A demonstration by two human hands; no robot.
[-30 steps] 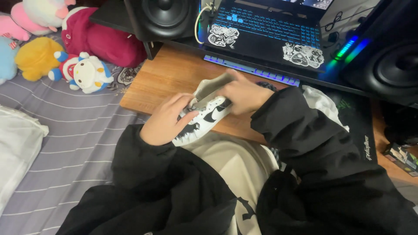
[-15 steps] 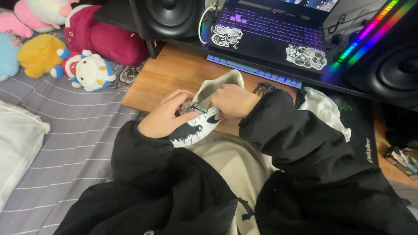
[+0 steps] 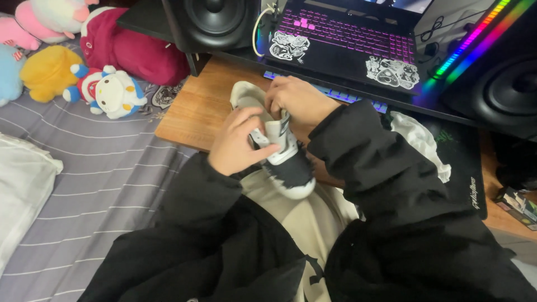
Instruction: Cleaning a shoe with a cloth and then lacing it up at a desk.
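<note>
White-and-black low-top sneaker (image 3: 282,159) gripped in both hands, toe down over the lap.
Left hand (image 3: 239,144) clamping the side, right hand (image 3: 296,100) pinching the collar; risk of slipping onto the wooden bench (image 3: 207,103) if twisted.

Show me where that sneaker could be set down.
Bare wood on the desk lies left of the sneaker, between the speaker and the desk's front edge. The striped bedsheet is open between plush toys and pillow. Crowded: around the laptop and white cloth.

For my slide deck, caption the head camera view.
Both hands, left and right, grip a white-and-black sneaker above a wooden desk.
</note>
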